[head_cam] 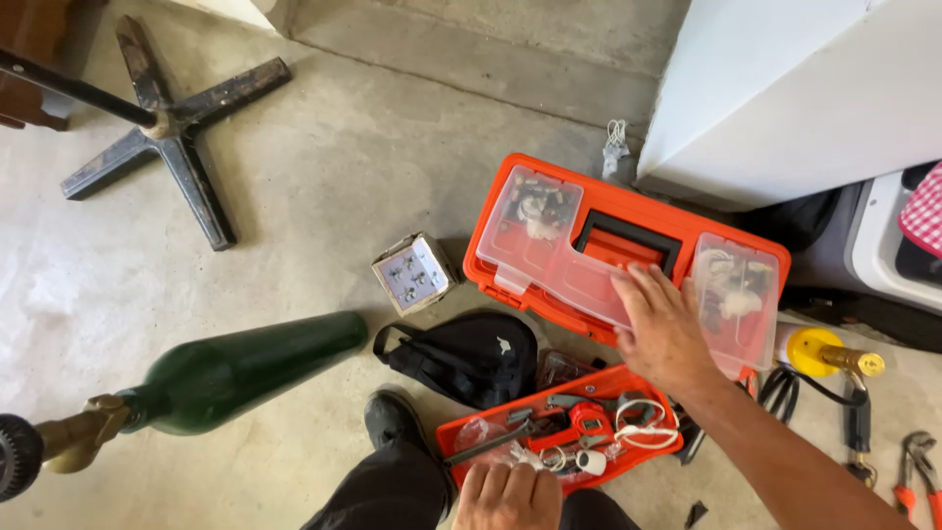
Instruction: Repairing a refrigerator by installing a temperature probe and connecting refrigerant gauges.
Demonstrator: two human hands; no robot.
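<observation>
An orange toolbox point(589, 186) with a black handle and clear lid compartments lies on the concrete floor. My right hand point(659, 329) rests flat on its clear front lid, fingers spread. In front of it sits an orange tray point(461, 432) with scissors, pliers, rings and small parts. My left hand point(508, 496) is at the tray's near edge, fingers curled over it. My dark trouser leg and black shoe point(391, 420) are beside the tray.
A green gas cylinder point(231, 373) with a brass valve lies at left. A black bag point(471, 353), a small square box point(412, 273), a black cross-shaped stand base point(172, 132), a yellow torch point(824, 355), red pliers point(917, 471) and a white cabinet point(785, 88) surround them.
</observation>
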